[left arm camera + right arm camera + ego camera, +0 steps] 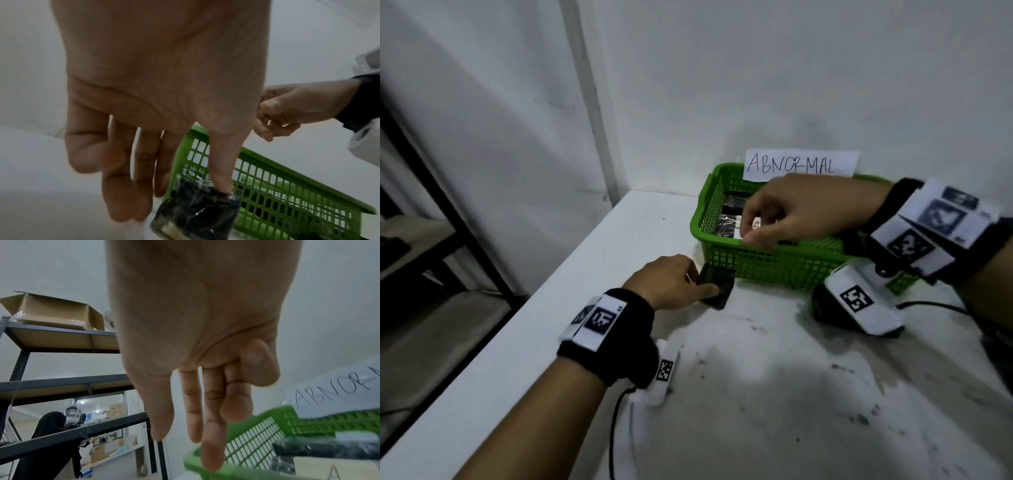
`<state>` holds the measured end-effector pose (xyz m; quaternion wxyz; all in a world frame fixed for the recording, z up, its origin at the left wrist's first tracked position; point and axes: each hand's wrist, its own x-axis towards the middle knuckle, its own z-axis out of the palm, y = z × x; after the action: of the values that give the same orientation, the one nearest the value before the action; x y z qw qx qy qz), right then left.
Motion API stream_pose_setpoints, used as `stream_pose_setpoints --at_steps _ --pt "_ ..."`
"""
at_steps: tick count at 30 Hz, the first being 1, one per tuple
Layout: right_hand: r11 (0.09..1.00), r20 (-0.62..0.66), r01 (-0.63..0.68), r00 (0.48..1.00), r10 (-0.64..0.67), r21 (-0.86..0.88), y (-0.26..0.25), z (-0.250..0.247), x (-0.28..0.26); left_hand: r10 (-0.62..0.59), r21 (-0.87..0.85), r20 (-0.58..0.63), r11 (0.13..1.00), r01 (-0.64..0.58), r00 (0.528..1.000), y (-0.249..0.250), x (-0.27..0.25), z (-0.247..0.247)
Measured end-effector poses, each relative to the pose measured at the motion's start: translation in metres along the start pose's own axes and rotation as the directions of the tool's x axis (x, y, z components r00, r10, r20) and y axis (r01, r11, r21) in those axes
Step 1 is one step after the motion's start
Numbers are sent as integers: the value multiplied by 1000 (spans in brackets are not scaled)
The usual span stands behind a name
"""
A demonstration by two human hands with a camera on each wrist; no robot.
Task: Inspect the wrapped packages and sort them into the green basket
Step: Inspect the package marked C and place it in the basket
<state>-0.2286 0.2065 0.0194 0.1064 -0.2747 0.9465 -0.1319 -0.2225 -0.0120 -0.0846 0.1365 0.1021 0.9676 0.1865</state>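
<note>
A green mesh basket stands at the table's back against the wall, under a paper sign reading ABNORMAL. Black wrapped packages with white labels lie inside it. One more dark wrapped package lies on the table at the basket's front left corner. My left hand is over it, thumb tip touching its top, the fingers fairly straight beside its left edge. My right hand hangs above the basket, fingers relaxed, holding nothing.
The white table is smudged with dark marks and ends at a left edge. Black metal shelving stands to the left, with a cardboard box on top. A seated person is far behind it.
</note>
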Motion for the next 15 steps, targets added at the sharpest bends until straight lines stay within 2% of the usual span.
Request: stream_pose_setpoints --at_steps 6,9,11,13,15 --pt "995 -35 -24 999 28 100 -2 32 -19 83 -121 -57 989 -89 995 4 -19 -5" --pt "984 -84 -26 996 41 175 -5 41 -30 147 -190 -144 966 -173 979 9 -36 -12" --pt "964 -189 -31 978 83 262 -7 46 -40 193 -243 -250 936 -255 949 18 -47 -18" --pt "925 -303 -29 940 153 378 -10 50 -51 257 -256 -358 898 -359 898 35 -56 -24" --pt "814 -353 7 903 244 581 -10 53 -60 311 -233 -453 864 -447 835 53 -60 -26"
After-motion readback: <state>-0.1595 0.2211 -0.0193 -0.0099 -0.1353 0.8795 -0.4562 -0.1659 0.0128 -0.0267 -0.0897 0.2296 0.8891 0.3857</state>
